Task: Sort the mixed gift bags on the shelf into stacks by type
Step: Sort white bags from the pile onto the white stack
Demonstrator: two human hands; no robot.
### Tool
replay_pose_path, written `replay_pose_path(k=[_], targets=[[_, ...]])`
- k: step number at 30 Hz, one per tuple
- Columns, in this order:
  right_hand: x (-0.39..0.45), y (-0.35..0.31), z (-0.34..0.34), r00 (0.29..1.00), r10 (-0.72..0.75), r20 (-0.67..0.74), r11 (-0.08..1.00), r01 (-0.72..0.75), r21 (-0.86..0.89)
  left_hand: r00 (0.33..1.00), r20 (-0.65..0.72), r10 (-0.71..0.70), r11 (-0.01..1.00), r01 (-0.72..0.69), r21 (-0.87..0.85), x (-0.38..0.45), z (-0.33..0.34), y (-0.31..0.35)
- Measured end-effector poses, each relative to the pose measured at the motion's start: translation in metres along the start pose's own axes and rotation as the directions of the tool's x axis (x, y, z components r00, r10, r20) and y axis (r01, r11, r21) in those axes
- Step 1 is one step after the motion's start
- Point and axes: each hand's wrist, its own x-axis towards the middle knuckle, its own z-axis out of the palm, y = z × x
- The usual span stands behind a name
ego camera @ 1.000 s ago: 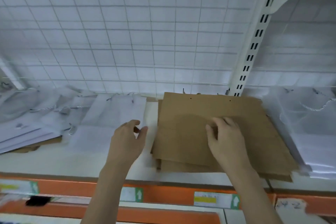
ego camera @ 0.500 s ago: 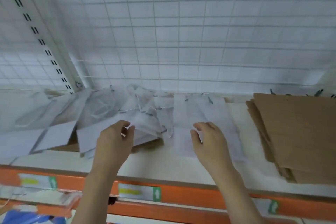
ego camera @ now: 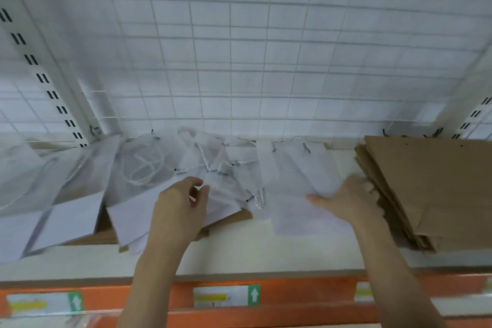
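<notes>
Head view: nearest to the camera is the orange front rail (ego camera: 292,298) of the shelf, with white price labels (ego camera: 226,296) that carry green arrows. Above it is the pale shelf board (ego camera: 239,255), and both forearms reach over it. The left hand (ego camera: 179,209) is over the messy pile of white gift bags (ego camera: 138,181); its fingers and thumb are curled, and they seem to pinch the edge of one white bag, but the blur does not let me tell this for sure. The right hand (ego camera: 348,201) lies with straight, spread fingers flat on a single white bag (ego camera: 295,181), which lies alone between the pile and the brown stack. This hand is just beside the stack of brown paper bags (ego camera: 431,189), at the right side of the shelf. Some brown bags (ego camera: 229,217) also show under the white pile. Twisted cord handles (ego camera: 143,168) lie loosely on the white bags. Behind everything stands a white wire grid (ego camera: 239,48), with slotted uprights (ego camera: 48,82) at both sides.
</notes>
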Motion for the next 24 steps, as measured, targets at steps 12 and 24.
replay_pose_path(k=[12, 24], targets=[[-0.012, 0.011, -0.023, 0.945, -0.184, -0.27, 0.904, 0.271, 0.332, 0.985, 0.081, 0.149, 0.989, -0.149, -0.005, 0.034, 0.028, 0.039], [-0.042, 0.055, -0.021, 0.907, -0.06, -0.417, 0.835, 0.275, 0.477, 0.866, 0.493, 0.083, 0.938, -0.235, 0.254, 0.087, 0.112, 0.079]])
